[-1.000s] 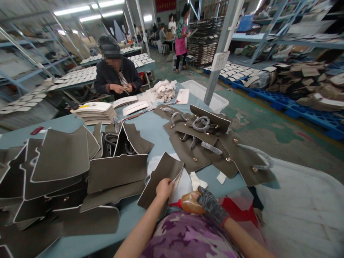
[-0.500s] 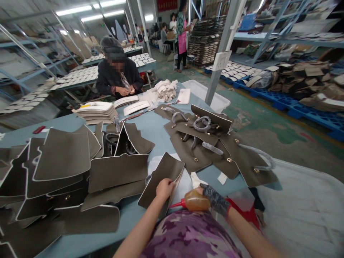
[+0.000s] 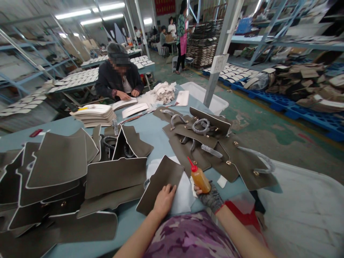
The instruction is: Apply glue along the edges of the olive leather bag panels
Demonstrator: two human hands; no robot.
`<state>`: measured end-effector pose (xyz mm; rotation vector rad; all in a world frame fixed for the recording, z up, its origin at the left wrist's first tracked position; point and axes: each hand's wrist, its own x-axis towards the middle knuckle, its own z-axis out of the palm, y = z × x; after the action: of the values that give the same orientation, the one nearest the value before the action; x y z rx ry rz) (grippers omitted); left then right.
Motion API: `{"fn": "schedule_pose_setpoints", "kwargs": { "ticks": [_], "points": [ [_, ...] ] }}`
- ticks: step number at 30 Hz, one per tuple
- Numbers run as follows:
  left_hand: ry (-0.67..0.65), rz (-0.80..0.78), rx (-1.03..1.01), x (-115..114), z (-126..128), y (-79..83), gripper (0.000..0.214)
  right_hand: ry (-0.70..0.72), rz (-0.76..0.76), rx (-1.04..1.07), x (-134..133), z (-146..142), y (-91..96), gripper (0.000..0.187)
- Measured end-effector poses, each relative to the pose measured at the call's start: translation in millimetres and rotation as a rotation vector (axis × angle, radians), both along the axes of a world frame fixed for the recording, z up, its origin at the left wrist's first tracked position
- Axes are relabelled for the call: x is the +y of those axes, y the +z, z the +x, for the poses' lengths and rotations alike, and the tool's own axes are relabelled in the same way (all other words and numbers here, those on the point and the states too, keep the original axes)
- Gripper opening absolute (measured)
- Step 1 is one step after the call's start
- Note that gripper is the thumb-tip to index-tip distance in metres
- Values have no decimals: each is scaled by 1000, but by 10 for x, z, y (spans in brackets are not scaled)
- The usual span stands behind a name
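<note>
Fingers laid flat, my left hand [image 3: 164, 200] rests open on the right part of an olive-brown bag panel [image 3: 160, 181]. White sheets [image 3: 182, 197] lie under that panel. In a grey fingerless glove, my right hand [image 3: 211, 197] grips a squeeze bottle [image 3: 201, 180] of amber liquid, its red nozzle pointing up. The bottle is apart from the panel, to its right. Beyond it lie several brown bag panels [image 3: 185, 150] with gold rings and wrapped handles [image 3: 201, 126]. A small white scrap [image 3: 221, 181] is beside the glove.
More folded brown panels [image 3: 59, 157] cover the table's left side. Behind stand a stack of pale pieces [image 3: 94, 115] and a pile of white scraps [image 3: 163, 92]. A co-worker [image 3: 118, 77] sits across the table. A metal post [image 3: 221, 50] and white bin [image 3: 303, 204] are on the right.
The bottle has gone from lying sideways, nozzle left, to nozzle up. My left hand has gone from pinching the panel's edge to lying flat on it. The co-worker's hand has reached toward the pale pieces.
</note>
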<state>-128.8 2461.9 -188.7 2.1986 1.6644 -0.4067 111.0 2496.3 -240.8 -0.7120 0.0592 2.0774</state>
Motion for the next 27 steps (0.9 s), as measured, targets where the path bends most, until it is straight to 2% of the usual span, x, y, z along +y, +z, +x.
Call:
{"fn": "schedule_pose_setpoints", "kwargs": {
  "ticks": [5, 8, 10, 14, 17, 18, 20, 21, 23, 25, 27],
  "points": [
    [-35, -91, 21, 308, 174, 48, 58, -40, -188, -14, 25, -9, 19, 34],
    [12, -141, 6, 487, 256, 116, 64, -31, -186, -43, 34, -26, 81, 33],
    [32, -157, -4, 523, 261, 148, 66, -12, -161, -61, 33, -31, 120, 35],
    [64, -107, -91, 367, 136, 201, 70, 14, -147, -49, 29, -22, 167, 40],
    [95, 69, -57, 165, -44, 309, 64, 5, -185, -25, 30, -19, 176, 35],
    [148, 158, -11, 114, -112, 362, 60, 4, -197, -17, 29, -20, 176, 33],
    [337, 301, 89, 57, -245, 477, 55, -7, -210, -5, 23, -24, 172, 29],
    [445, 307, 126, 50, -303, 530, 57, -14, -208, -4, 18, -25, 168, 28],
    [587, 203, 158, 59, -378, 606, 60, -17, -185, -9, 7, -24, 153, 29],
    [557, 101, 162, 63, -369, 638, 58, 1, -170, -14, 0, -21, 135, 30],
    [418, 104, 196, 39, -266, 638, 59, 30, -177, -17, 4, -18, 127, 30]
  ]
}}
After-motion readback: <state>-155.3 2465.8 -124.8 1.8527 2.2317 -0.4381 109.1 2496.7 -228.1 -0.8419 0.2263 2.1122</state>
